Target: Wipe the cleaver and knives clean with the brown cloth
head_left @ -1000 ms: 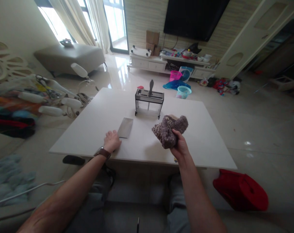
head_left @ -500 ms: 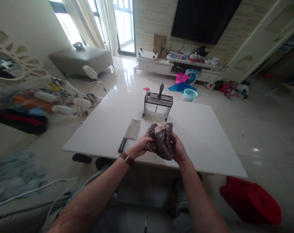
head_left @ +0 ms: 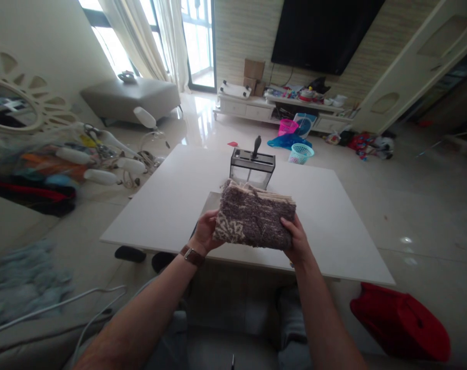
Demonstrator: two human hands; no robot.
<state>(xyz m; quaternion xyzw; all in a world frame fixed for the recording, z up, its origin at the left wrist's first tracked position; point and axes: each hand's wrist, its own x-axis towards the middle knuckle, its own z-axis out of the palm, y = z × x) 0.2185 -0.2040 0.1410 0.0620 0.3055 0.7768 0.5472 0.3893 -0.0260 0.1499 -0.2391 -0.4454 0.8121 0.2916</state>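
Between my two hands is a folded, shaggy purple-brown cloth (head_left: 258, 218) with a cream pattern at its lower left and pale folded edges along the top. My left hand (head_left: 207, 232) grips its left end. My right hand (head_left: 300, 240) is closed on the right end, thumb on the front face. Behind the cloth, on the white table, lies a cleaver (head_left: 210, 202), mostly hidden by the cloth and my left hand. Further back stands a dark-framed, clear-sided knife block (head_left: 252, 163) with one dark handle sticking up; its lower part is covered by the cloth.
The white table (head_left: 334, 226) spreads out before me. Beyond it on the floor are a light-blue basket (head_left: 301, 153), a pink basket (head_left: 287, 126) and a blue plastic bag (head_left: 285, 141). A red seat (head_left: 399, 321) stands at the near right, a lamp (head_left: 129, 164) at the left.
The cloth, bunched up before, is now held stretched wider and flatter, its broad face toward me. My hands have moved apart, and the cloth now covers much of the cleaver.
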